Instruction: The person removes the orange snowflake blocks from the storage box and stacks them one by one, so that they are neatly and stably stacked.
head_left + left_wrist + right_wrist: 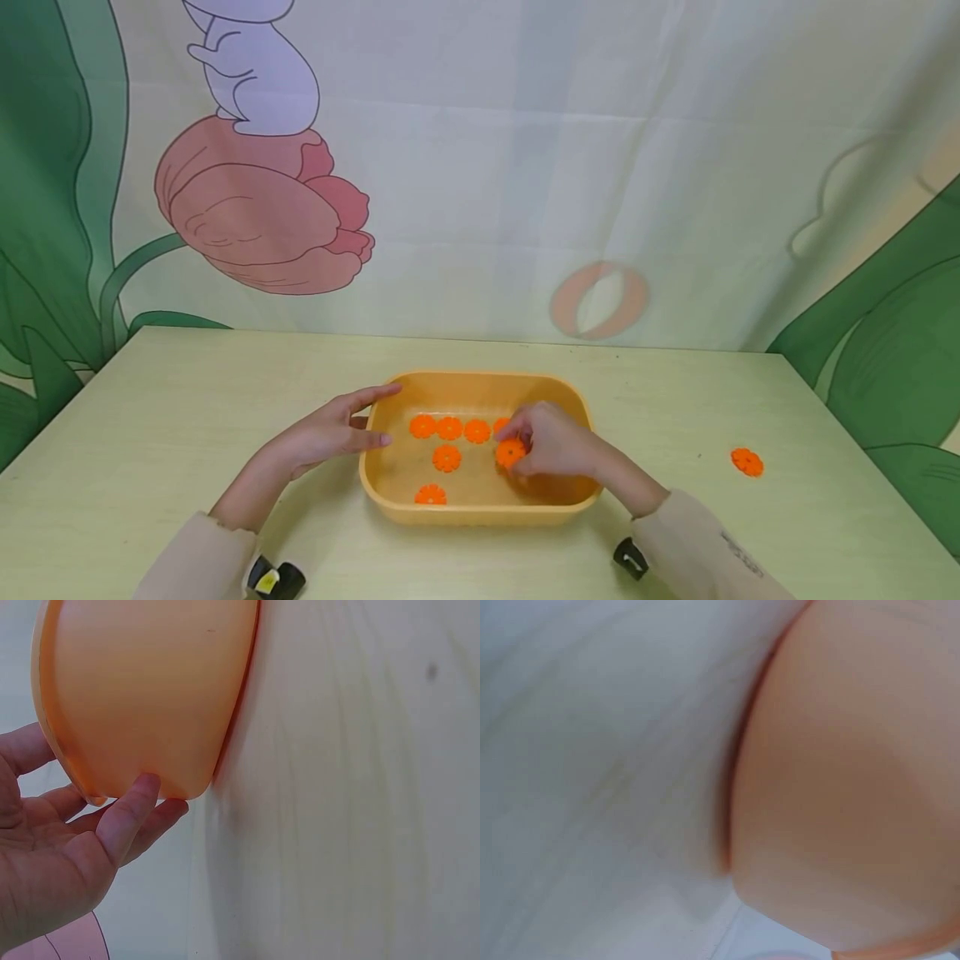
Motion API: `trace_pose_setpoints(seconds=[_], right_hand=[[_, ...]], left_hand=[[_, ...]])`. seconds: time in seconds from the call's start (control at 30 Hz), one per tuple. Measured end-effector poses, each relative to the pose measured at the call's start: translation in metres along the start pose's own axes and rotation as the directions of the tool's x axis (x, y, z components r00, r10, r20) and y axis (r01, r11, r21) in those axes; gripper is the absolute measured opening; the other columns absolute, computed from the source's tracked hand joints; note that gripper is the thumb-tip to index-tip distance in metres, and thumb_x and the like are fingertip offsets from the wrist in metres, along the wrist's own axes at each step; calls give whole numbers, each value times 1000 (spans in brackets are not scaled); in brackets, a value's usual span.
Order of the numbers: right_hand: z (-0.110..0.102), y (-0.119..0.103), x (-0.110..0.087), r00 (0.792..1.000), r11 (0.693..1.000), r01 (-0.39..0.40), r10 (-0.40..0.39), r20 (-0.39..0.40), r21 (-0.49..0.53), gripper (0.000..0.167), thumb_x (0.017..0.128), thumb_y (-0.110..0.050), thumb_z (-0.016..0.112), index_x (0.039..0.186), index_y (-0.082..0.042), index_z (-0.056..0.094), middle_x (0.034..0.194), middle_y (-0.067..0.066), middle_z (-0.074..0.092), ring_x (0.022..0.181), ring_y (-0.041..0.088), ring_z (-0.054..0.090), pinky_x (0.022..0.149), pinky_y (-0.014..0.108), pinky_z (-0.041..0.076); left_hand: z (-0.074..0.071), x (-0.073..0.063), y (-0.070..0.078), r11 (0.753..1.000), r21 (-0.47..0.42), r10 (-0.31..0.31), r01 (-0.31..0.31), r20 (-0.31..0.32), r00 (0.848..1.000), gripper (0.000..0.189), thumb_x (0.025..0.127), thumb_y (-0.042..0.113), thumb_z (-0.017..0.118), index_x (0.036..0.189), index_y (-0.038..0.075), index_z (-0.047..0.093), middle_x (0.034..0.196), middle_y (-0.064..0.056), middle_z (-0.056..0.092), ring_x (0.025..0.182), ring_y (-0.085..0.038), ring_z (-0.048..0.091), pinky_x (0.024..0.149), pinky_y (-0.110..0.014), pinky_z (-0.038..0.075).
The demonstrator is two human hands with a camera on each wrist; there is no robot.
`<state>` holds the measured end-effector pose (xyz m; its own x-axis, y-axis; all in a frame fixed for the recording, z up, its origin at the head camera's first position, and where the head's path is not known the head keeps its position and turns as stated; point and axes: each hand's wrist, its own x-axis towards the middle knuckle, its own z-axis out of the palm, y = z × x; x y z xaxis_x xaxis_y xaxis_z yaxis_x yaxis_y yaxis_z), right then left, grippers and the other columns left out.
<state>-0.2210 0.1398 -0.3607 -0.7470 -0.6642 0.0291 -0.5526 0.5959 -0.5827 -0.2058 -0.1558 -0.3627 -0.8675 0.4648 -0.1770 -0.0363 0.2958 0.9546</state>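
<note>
At lower centre, the left hand [322,435] grips the tray [483,515] while the right hand [557,443] pinches 1 orange flower [511,454] (placement, I judge); next likely calls for release.

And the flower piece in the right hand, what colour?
Flower piece: bright orange; head view shows it best.

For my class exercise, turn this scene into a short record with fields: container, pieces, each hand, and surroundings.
Container: yellow-orange tub, on a pale table
Pieces in tub: at least six orange flower-shaped pieces, one partly hidden by the right hand; the held piece not counted
Piece outside: one loose piece, on the table, right of the tub
Left hand: grips the tub's left end
Right hand: pinches the held piece
Background: printed backdrop
</note>
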Motion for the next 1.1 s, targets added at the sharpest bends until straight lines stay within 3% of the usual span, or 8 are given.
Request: trace_pose_setpoints(seconds=[0.2,0.6,1.1], right_hand=[[-9,-4,-4,999,999,39,-38,-32,8,29,66,-7,77,93,1,70,80,-2,61,64,6,46,60,19,43],[-27,-3,-18,998,990,13,-4,-63,143,30,68,-7,78,96,-1,69,85,1,61,70,11,51,64,22,51],[-48,7,-38,993,983,-8,29,-114,184,36,70,-13,78,101,2,66,90,5,64,75,15,56,72,27,52]], left_hand=[[1,0,1,1000,4,-6,6,-3,1000,66,86,7,60,143,4,27,149,-22,10,122,-43,38,91,-42,44],[0,0,0,1000,-18,-3,3,4,1000,67,85,6,60,143,3,25,149,-22,10,123,-43,37,90,-42,45],[0,0,0,999,-33,-2,2,9,1000,68,86,5,60,143,2,24,150,-21,9,125,-44,34,90,-41,45]])
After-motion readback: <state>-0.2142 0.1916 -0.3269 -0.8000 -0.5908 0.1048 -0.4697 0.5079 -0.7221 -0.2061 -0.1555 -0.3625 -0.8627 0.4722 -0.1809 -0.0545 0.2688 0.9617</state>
